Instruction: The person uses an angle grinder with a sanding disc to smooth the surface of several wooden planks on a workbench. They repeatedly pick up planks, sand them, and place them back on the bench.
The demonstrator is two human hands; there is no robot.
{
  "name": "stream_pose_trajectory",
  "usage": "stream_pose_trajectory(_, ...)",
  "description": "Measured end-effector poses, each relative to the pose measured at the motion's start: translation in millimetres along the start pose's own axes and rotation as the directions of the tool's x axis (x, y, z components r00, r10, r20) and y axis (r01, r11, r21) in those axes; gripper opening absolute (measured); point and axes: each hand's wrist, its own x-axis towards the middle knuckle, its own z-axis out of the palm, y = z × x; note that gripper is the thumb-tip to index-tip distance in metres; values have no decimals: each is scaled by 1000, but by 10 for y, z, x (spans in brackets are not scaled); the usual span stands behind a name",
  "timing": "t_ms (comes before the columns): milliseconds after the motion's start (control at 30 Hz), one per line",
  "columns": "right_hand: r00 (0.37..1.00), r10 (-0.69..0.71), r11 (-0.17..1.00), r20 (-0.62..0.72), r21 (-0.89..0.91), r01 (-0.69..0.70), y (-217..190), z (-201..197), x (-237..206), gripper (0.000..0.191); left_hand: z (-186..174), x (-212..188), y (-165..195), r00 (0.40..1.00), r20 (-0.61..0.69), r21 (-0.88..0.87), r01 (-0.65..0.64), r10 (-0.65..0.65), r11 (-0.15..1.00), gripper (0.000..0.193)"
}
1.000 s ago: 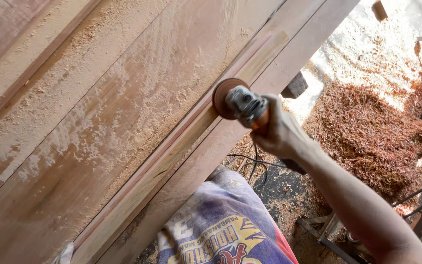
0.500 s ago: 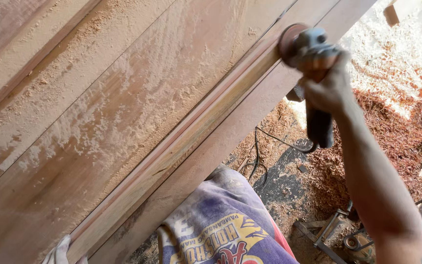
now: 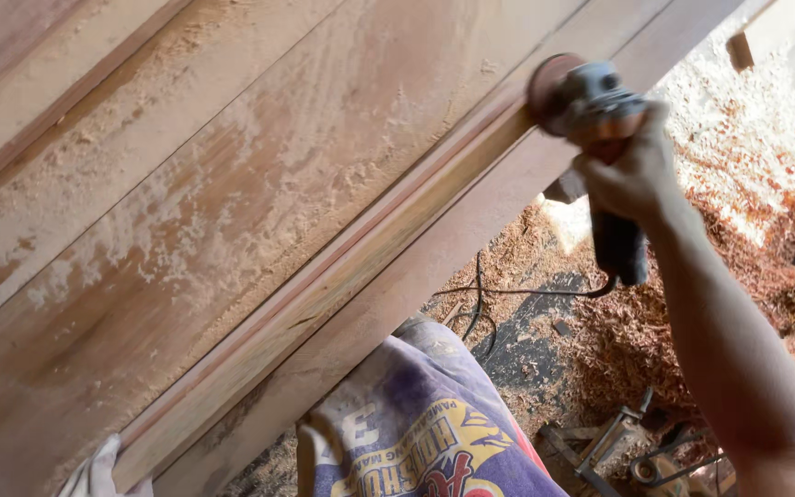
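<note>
Dusty wooden panel (image 3: pixel 259 212) over shaving-strewn floor (image 3: pixel 738 156), right hand (image 3: pixel 632 170) fingers clenched on angle grinder (image 3: pixel 591 101) at panel's grooved edge, left hand (image 3: pixel 94 471) at lower corner, fingers unclear

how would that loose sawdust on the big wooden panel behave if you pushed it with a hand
The sawdust lies in thin, fluffy drifts, so it would probably scatter or smear rather than move as one mass. It looks very light. The wooden panel slopes across the view, so pushed dust may slide toward its moulded edge.

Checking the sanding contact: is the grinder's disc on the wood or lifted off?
On the wood: the angle grinder, gripped in the right hand, has its disc against the panel's grooved edge strip.
</note>
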Motion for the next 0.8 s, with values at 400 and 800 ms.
stream_pose_trajectory(400, 942, -317, 948, 112, 29, 316, -539, 1290, -1244, 63, -51, -62, -75, 998, 42, 102, -44, 40, 994, 63)
stream_pose_trajectory(800, 902, -401, 901, 163, -110, 420, -2031, 2767, -3364, 79, -393, -439, -743, 963, 238, -63, 143, -125, 988, 56)
